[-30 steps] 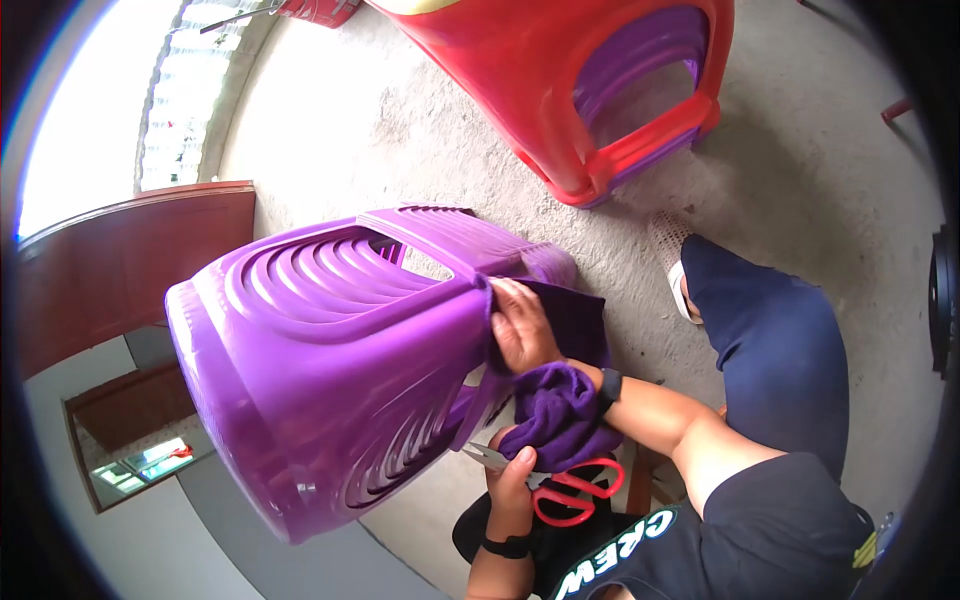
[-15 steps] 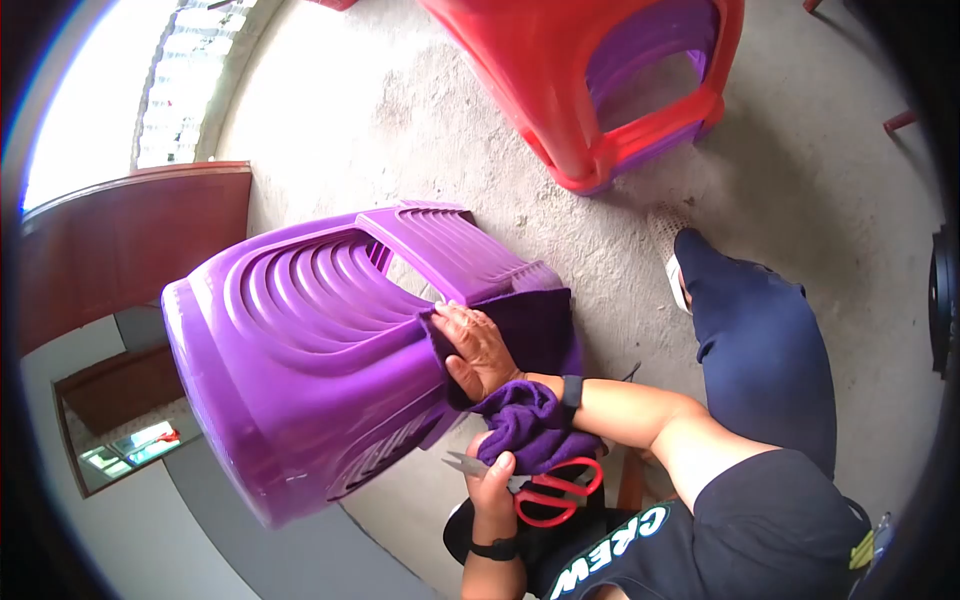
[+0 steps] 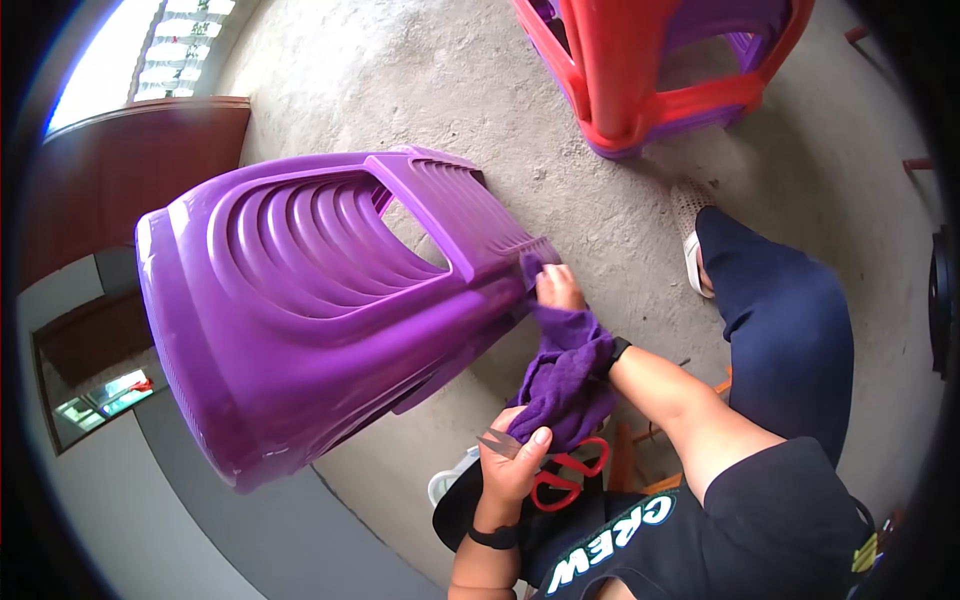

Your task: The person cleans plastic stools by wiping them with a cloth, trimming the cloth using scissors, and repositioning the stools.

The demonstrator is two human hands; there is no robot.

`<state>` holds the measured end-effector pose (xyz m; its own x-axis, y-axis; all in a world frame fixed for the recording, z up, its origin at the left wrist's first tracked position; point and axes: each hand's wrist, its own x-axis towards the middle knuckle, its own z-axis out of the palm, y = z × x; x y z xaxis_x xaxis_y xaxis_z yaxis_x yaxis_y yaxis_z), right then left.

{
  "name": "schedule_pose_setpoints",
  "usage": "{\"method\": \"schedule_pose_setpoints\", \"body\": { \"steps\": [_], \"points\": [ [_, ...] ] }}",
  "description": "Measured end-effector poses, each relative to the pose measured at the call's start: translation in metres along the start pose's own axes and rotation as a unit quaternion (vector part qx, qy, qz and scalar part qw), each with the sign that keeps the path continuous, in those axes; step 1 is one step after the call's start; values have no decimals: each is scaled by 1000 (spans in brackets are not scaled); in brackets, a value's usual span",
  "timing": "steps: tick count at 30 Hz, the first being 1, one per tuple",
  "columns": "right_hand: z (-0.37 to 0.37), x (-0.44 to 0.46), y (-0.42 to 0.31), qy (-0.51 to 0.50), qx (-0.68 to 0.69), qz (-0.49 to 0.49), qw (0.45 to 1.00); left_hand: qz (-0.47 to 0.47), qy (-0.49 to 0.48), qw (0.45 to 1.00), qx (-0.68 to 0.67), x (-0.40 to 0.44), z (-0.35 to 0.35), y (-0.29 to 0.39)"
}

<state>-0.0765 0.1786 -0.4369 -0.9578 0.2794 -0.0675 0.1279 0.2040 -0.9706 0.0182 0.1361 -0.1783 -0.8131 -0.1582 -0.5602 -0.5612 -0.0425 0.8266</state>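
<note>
A purple plastic stool (image 3: 300, 330) lies on its side, its seat toward the left. At the end of its legs, my right hand (image 3: 560, 288) has its fingers curled on a dark purple cloth (image 3: 565, 385), touching or very near the leg end. The cloth hangs bunched from there down to my left hand (image 3: 512, 468). That hand grips the scissors (image 3: 569, 489), whose red handles show below the cloth and whose grey blades point left past the thumb. The lower end of the cloth is also against my left hand; its grip on the cloth is partly hidden.
Stacked red and purple stools (image 3: 640, 100) stand at the top right. My blue trouser leg (image 3: 785, 320) and shoe (image 3: 690, 225) are at the right. A brown panel (image 3: 140, 170) and a framed mirror-like pane (image 3: 95, 380) are at the left. Concrete floor (image 3: 400, 70) lies beyond.
My right hand has slid from the stool's side toward its leg ends, and its fingers have curled. The cloth, earlier partly spread over the stool, now hangs bunched. The whole view has shifted.
</note>
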Motion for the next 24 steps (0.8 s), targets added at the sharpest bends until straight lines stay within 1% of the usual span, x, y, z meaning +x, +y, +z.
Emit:
{"method": "schedule_pose_setpoints", "body": {
  "steps": [2, 3, 4, 5, 6, 8, 9, 10, 11, 12, 14, 16, 18, 20, 21, 22, 24],
  "points": [
    [-12, 14, 0, -2, -21, 85, 996, 17, 16, 1000, -16, -4, 2, 4],
    [-14, 26, -11, 36, 2, 45, 998, 26, 22, 999, -24, -4, 2, 6],
    [-11, 39, -23, 28, 120, 108, 986, 27, 24, 999, -22, -5, 2, 6],
    [-5, 54, -42, 19, 236, 170, 957, 27, 26, 999, -19, -8, 0, 8],
    [-2, 66, -63, 10, 348, 229, 909, 28, 27, 999, -16, -10, -2, 10],
    [-9, 90, -118, -62, 349, 125, 927, 33, 23, 999, -18, -11, -3, 11],
    [2, 101, -118, -202, 345, 94, 912, 34, 21, 999, -25, -10, -4, 10],
    [12, 92, -111, -245, 261, 5, 934, 35, 21, 999, -32, -9, -5, 10],
    [21, 82, -103, -270, 173, -93, 943, 34, 28, 998, -38, -9, -3, 12],
    [30, 73, -97, -277, 98, -190, 937, 33, 33, 998, -43, -8, -2, 13],
    [12, 43, -94, -240, 81, -207, 945, 26, 41, 997, -54, -4, -3, 10],
    [7, 22, -91, -204, 125, -216, 947, -5, 39, 998, -49, -4, 1, 15],
    [11, 28, -90, -213, 110, -196, 951, 4, 39, 999, -35, -4, -1, 7],
    [22, 56, -99, -222, 102, -175, 954, 2, 33, 999, -28, -4, -4, 7],
    [25, 74, -106, -259, 91, -131, 953, 6, 35, 999, -28, -2, -5, 7],
    [44, 95, -101, -272, 102, -128, 948, 4, 43, 998, -42, -1, -6, 6],
    [79, 138, -84, -266, 164, -314, 897, 1, 58, 996, -69, 3, -6, 7]
  ]
}}
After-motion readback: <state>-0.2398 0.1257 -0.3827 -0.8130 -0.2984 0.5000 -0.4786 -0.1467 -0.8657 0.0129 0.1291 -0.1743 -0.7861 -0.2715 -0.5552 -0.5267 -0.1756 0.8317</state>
